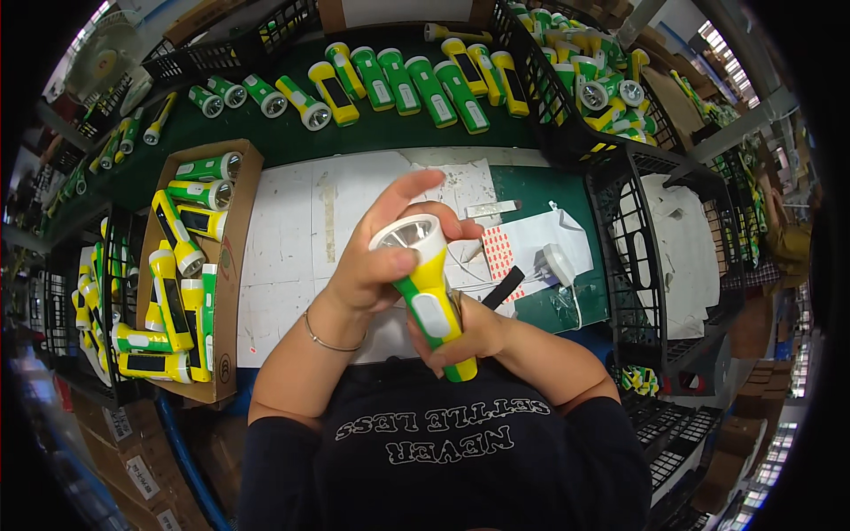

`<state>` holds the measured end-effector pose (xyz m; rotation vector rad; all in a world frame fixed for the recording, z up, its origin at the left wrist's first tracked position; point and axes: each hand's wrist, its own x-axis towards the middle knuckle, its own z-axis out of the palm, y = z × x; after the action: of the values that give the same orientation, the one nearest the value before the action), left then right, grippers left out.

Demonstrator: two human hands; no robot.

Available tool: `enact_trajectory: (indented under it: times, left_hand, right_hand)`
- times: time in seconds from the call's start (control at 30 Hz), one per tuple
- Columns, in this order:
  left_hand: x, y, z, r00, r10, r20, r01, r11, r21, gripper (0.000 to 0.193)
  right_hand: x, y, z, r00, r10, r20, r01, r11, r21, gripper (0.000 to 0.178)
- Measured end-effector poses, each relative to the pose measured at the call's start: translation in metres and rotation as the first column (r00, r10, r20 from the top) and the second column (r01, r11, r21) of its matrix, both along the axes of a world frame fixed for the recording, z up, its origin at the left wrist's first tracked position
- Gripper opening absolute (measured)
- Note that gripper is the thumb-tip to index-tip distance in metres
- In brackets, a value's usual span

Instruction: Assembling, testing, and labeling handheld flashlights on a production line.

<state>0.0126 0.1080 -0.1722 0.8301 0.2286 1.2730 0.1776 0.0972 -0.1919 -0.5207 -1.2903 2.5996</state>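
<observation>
A green and yellow flashlight with a white-rimmed lens is held between both hands, close in front of my chest, its lens end up and tilted away. My left hand grips the lens head, thumb on the near rim and fingers spread around its far side. Lower down, my right hand is wrapped round the handle, just beside the grey switch panel. Beneath them lies a white sheet on the table. Right of the hands are a white cable with a plug-like piece, a black strip and a red-dotted sheet.
An open cardboard box of flashlights stands at the left. Several more flashlights lie in a row along the back. A black crate full of flashlights is at the back right; another crate with paper stands at the right.
</observation>
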Motion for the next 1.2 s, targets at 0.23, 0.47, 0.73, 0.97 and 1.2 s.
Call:
enact_trajectory:
  times: [0.23,0.47,0.73,0.97,1.2]
  left_hand:
    - [-0.017,0.009,-0.015,0.991,0.137,-0.009,-0.137,0.988,-0.067,0.09]
    - [-0.019,0.003,-0.006,0.986,0.122,-0.111,-0.115,0.991,0.068,0.081]
    - [-0.013,-0.004,-0.019,0.992,0.117,0.053,-0.118,0.992,0.033,0.025]
    - [-0.013,0.013,-0.043,0.964,-0.074,0.254,0.055,0.995,0.081,0.04]
    - [-0.015,0.014,-0.05,0.954,-0.082,0.287,0.086,0.996,0.001,0.065]
  right_hand:
    - [-0.007,0.003,0.012,0.858,-0.399,0.322,0.119,0.767,0.631,0.05]
    - [-0.013,0.004,0.002,0.896,-0.343,0.281,0.089,0.76,0.643,0.045]
    - [-0.01,0.001,-0.002,0.945,-0.239,0.223,0.07,0.814,0.576,0.036]
    - [-0.01,0.001,-0.001,0.929,-0.237,0.285,0.055,0.848,0.527,0.04]
    - [-0.007,0.003,-0.004,0.929,-0.245,0.276,0.086,0.871,0.484,0.05]
